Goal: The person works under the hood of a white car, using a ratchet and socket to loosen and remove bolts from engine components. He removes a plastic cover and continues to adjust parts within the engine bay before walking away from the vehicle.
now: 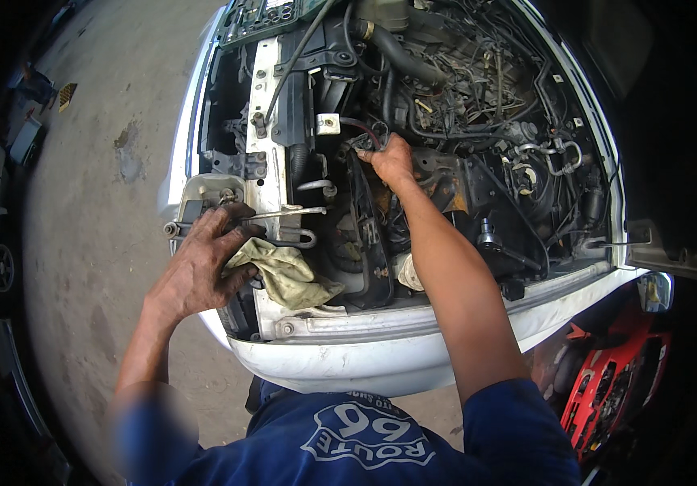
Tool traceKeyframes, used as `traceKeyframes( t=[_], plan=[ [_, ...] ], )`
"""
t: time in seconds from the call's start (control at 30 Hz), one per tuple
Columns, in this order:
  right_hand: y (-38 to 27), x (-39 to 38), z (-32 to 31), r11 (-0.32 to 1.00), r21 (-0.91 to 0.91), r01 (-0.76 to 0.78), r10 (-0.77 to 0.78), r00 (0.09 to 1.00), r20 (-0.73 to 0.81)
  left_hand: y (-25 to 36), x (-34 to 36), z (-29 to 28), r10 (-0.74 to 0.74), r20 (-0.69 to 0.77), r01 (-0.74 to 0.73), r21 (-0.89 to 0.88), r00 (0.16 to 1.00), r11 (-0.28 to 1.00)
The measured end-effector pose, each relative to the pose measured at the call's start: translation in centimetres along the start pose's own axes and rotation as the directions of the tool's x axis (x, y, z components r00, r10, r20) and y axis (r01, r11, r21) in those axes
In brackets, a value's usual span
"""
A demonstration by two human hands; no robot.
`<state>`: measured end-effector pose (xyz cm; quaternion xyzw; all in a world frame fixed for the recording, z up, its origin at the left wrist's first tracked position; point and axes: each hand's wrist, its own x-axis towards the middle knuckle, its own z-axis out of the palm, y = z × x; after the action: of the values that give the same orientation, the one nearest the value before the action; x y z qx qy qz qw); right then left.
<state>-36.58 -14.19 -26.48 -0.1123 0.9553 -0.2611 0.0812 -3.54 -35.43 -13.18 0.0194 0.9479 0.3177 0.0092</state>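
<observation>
My left hand (207, 263) is over the front panel (267, 174) of a car, fingers apart and bent. Its fingertips are by a small metal tray (212, 190) and the end of a thin metal rod (292, 212); its thumb is beside a crumpled yellowish cloth (288, 271). I see nothing gripped in it. Inside the engine bay, my right hand (391, 162) is closed, thumb pointing left, at the end of a dark red hose (362, 125). Its other fingers are partly hidden, so what they hold cannot be made out.
A green socket-set case (263, 20) lies at the far front corner. A ratchet with a socket (490, 235) rests right of my right forearm. The white fender (348, 360) runs between me and the engine. A red car (607, 381) stands at lower right.
</observation>
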Motion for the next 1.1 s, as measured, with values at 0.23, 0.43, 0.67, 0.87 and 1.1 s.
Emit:
traceKeyframes(
  t=[0.23, 0.43, 0.67, 0.87, 1.1],
  plan=[
    [0.6, 1.9, -0.6, 0.852, 0.495, -0.173, -0.003, 0.942, 0.335, 0.4, 0.1, -0.5, 0.034, 0.001, -0.034, 0.003, 0.999, 0.999],
    [1.1, 4.0, -2.4, 0.347, 0.672, -0.654, -0.018, 0.712, 0.702, -0.2, -0.1, -0.6, 0.031, 0.028, -0.031, 0.029, 0.999, 0.999],
    [-0.6, 9.1, -0.3, 0.649, 0.367, -0.666, 0.295, 0.665, 0.686, -0.4, -0.1, -0.4, 0.004, 0.010, -0.004, 0.014, 1.000, 1.000],
    [1.1, 11.9, 2.2, 0.712, 0.419, -0.564, 0.117, 0.683, 0.721, 0.4, 0.5, -0.5, -0.089, 0.053, 0.090, -0.015, 0.995, 0.996],
    [0.1, 9.5, -1.8, 0.738, 0.499, -0.454, 0.179, 0.845, 0.505, 0.8, 1.0, -0.3, -0.067, 0.001, 0.067, 0.016, 0.998, 0.998]
  ],
)
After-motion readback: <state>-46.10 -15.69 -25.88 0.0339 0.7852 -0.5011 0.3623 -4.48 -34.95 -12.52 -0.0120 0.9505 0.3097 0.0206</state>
